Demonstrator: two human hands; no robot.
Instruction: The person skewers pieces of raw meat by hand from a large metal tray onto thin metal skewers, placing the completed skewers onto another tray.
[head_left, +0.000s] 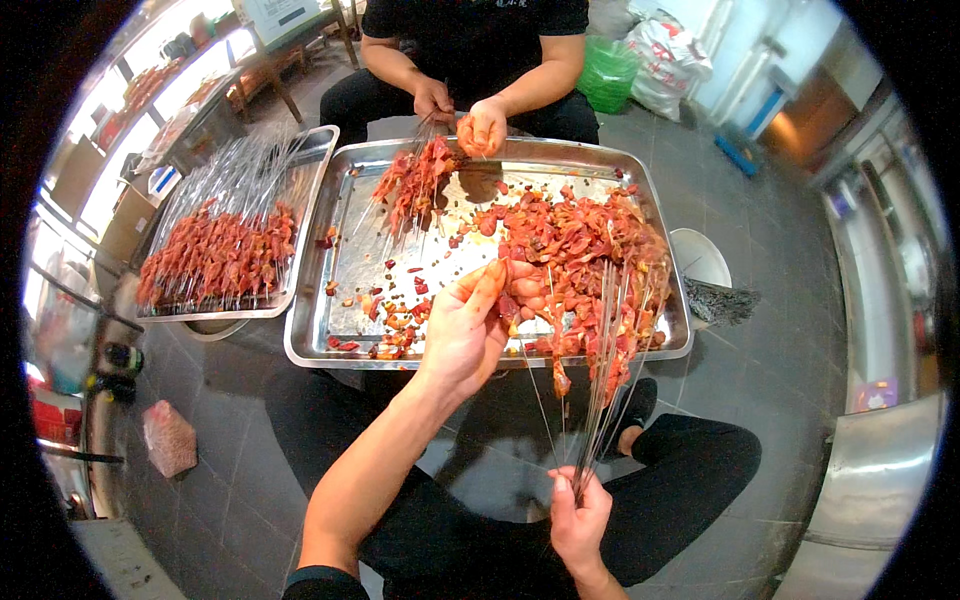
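My left hand (463, 334) is over the near middle of a steel tray (480, 363), pinching a small piece of raw marinated meat (510, 309) between thumb and fingers. Low in front of me, my right hand (579, 517) grips the lower ends of a fanned bundle of thin metal skewers (589, 439). Their upper ends reach over the tray's near rim, and some carry threaded meat (611, 367). Behind them lies a heap of raw meat pieces (577, 232). Chilli bits and peppercorns (397, 322) are scattered across the tray's left half.
Opposite me, a seated person's hand (433, 99) holds loaded skewers (420, 176); their other hand (481, 127) is beside it. A second tray (319, 217) at left holds finished meat skewers (217, 259). More bare skewers (720, 301) and a white bowl (701, 255) are at right.
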